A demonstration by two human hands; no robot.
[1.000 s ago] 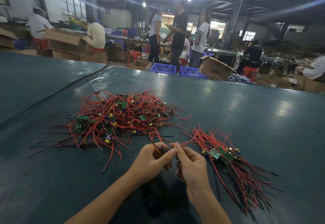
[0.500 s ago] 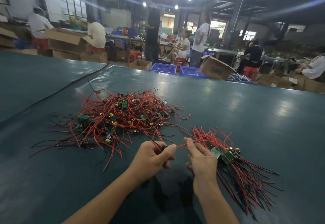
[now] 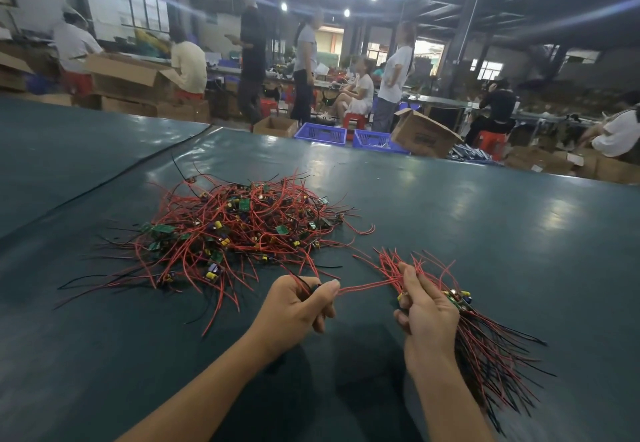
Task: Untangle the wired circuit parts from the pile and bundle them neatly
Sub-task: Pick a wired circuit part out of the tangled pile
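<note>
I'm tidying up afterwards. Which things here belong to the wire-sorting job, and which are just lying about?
Job: tangled pile; wired part held between left hand and right hand; sorted bundle by the right hand.
Lying about: blue crates; cardboard box; red stool, all beyond the table.

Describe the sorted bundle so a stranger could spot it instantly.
On the dark green table lie two heaps of red and black wires. The bundle is the smaller one on the right, at the right hand. Unlike the tangled pile to its left, its wires run side by side.
</note>
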